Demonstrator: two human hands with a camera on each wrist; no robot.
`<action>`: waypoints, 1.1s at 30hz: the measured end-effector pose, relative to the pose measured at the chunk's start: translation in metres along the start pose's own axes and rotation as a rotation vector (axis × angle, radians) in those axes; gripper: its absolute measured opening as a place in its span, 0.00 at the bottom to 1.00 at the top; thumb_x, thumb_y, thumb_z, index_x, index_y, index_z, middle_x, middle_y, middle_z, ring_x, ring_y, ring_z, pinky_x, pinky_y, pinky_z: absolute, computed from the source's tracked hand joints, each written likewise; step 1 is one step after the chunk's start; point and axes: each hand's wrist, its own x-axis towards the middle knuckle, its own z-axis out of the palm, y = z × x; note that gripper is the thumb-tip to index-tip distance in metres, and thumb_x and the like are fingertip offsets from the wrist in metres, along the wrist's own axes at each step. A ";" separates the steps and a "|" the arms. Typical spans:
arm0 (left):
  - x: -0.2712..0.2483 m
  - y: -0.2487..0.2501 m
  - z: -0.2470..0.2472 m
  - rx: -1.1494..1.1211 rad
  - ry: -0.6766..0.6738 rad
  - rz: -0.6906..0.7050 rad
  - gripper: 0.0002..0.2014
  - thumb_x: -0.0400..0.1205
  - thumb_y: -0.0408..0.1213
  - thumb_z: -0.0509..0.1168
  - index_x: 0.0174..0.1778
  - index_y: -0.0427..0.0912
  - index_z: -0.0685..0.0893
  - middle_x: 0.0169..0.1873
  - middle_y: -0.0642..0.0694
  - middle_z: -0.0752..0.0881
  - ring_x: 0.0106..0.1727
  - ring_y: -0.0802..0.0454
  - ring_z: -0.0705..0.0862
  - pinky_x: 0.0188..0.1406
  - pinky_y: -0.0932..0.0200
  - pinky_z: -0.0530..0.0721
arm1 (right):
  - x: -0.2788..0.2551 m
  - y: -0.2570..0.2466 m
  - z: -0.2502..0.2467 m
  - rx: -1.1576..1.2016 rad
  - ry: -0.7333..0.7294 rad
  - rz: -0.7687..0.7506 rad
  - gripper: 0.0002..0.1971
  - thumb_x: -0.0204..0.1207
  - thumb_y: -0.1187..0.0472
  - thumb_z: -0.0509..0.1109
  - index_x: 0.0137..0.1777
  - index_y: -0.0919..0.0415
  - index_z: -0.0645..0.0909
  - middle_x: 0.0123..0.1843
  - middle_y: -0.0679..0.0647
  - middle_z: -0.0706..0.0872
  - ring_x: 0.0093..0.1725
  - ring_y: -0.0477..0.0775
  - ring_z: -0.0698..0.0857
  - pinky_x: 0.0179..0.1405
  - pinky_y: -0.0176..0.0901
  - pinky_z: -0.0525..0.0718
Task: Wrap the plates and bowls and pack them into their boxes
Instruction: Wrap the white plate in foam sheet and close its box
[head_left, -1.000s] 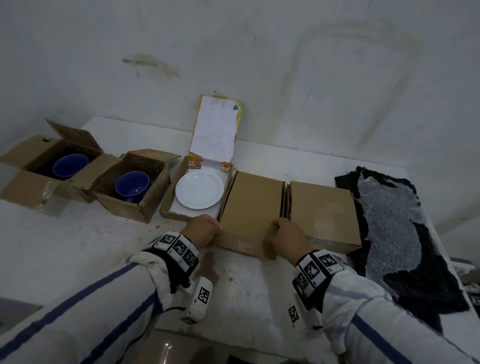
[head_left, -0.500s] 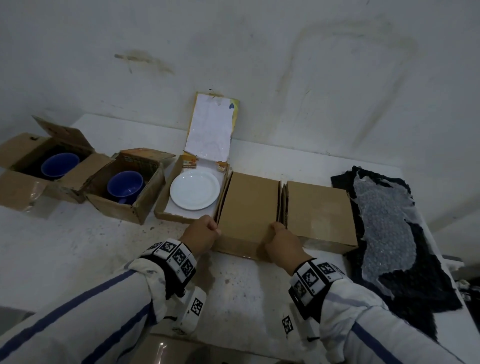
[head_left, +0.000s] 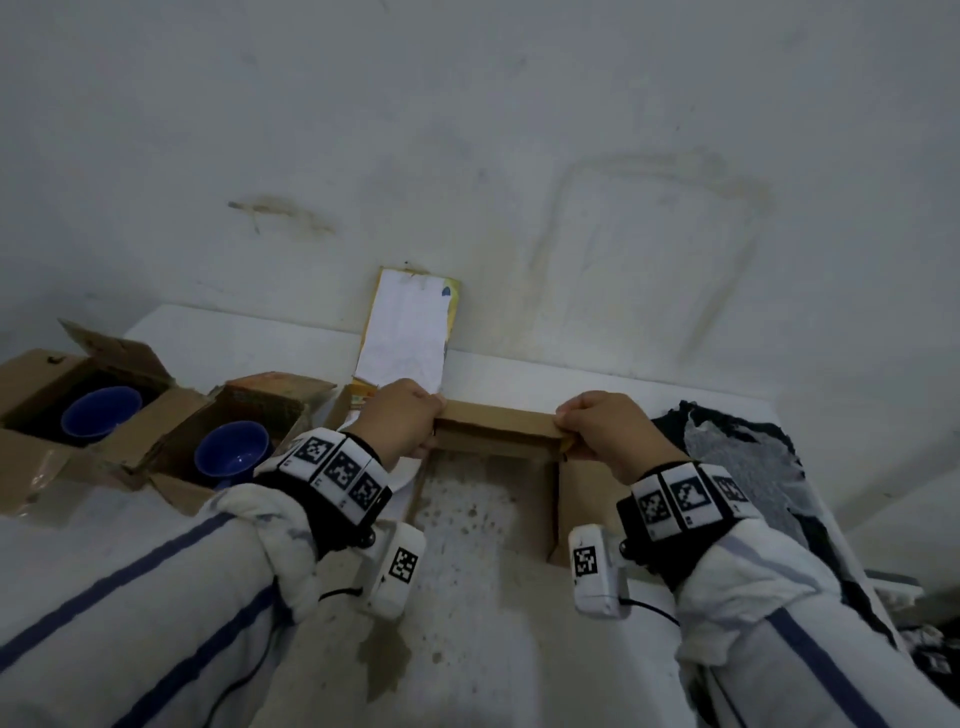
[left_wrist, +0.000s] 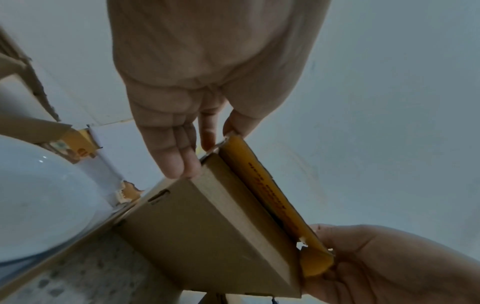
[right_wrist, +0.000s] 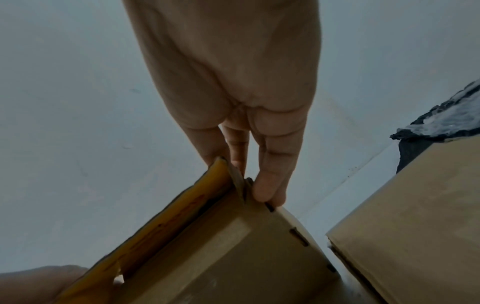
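Both hands hold a flat brown cardboard box (head_left: 498, 431) up off the table by its two upper corners. My left hand (head_left: 431, 421) pinches the left corner (left_wrist: 207, 148), thumb behind and fingers (left_wrist: 182, 160) in front. At the right corner my right hand (head_left: 566, 426) pinches likewise (right_wrist: 239, 179). A yellow-lined flap (left_wrist: 272, 205) gapes slightly along the box's top edge. Left of it, a white plate (left_wrist: 39, 205) lies in an open box, mostly hidden behind my left wrist in the head view. Two blue bowls (head_left: 101, 418) (head_left: 234, 454) sit in open boxes at the far left.
A second shut brown box (head_left: 582, 499) lies just right of the held one, also seen in the right wrist view (right_wrist: 415, 216). Bubble wrap on black cloth (head_left: 743, 467) covers the table's right end. The plate box's lid (head_left: 410, 332) leans against the wall.
The flat box lay on the table with my hands at its near edge. Now both hands have raised it off the table, baring the speckled tabletop beneath.
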 end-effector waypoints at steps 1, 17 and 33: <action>0.003 0.005 0.001 -0.019 0.003 -0.008 0.13 0.86 0.37 0.59 0.35 0.39 0.76 0.32 0.38 0.80 0.32 0.44 0.81 0.44 0.45 0.86 | 0.003 0.000 -0.002 0.043 0.008 -0.003 0.06 0.76 0.67 0.70 0.38 0.59 0.82 0.46 0.60 0.84 0.43 0.57 0.86 0.54 0.55 0.88; 0.041 0.025 -0.003 -0.194 -0.033 -0.073 0.09 0.83 0.39 0.62 0.45 0.36 0.76 0.35 0.38 0.72 0.28 0.47 0.71 0.29 0.59 0.71 | 0.034 -0.011 -0.009 0.179 0.147 -0.102 0.10 0.79 0.62 0.67 0.56 0.64 0.85 0.45 0.56 0.86 0.41 0.53 0.84 0.52 0.49 0.87; 0.055 0.036 -0.004 -0.183 -0.031 -0.059 0.16 0.83 0.45 0.61 0.52 0.33 0.81 0.43 0.39 0.82 0.36 0.41 0.83 0.29 0.58 0.81 | 0.040 -0.021 -0.016 -0.203 0.133 -0.201 0.22 0.74 0.68 0.66 0.69 0.60 0.80 0.67 0.59 0.83 0.60 0.56 0.82 0.68 0.51 0.79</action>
